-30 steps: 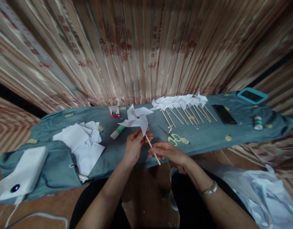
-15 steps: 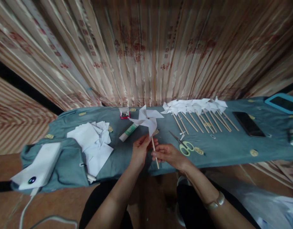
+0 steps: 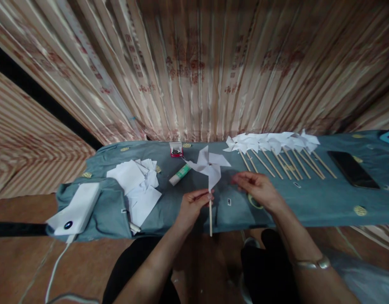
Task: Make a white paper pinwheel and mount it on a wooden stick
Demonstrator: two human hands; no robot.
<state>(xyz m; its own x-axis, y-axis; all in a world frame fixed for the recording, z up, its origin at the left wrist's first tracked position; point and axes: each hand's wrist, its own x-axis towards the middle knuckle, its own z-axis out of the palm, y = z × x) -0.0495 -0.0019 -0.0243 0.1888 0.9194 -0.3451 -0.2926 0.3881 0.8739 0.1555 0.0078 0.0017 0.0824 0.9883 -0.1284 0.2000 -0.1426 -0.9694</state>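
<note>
My left hand [image 3: 194,203] pinches the wooden stick of a white paper pinwheel [image 3: 209,165] and holds it upright over the grey-blue cloth [image 3: 308,198]. My right hand [image 3: 259,188] is off the stick, to the right of the pinwheel, with its fingers loosely spread and nothing in them. It hovers over the green-handled scissors [image 3: 254,203], which it mostly hides. A row of several finished pinwheels [image 3: 276,145] on sticks lies farther right.
A pile of white paper squares [image 3: 135,185] lies at the left beside a white box [image 3: 76,209] with a cable. A glue stick [image 3: 179,174] and a small red box [image 3: 175,150] sit behind the pinwheel. A black phone [image 3: 352,169] lies at the right. Striped curtains hang behind.
My right hand has let go of the stick and moved right, above the scissors. My left hand has turned the pinwheel upright. The view has shifted left.
</note>
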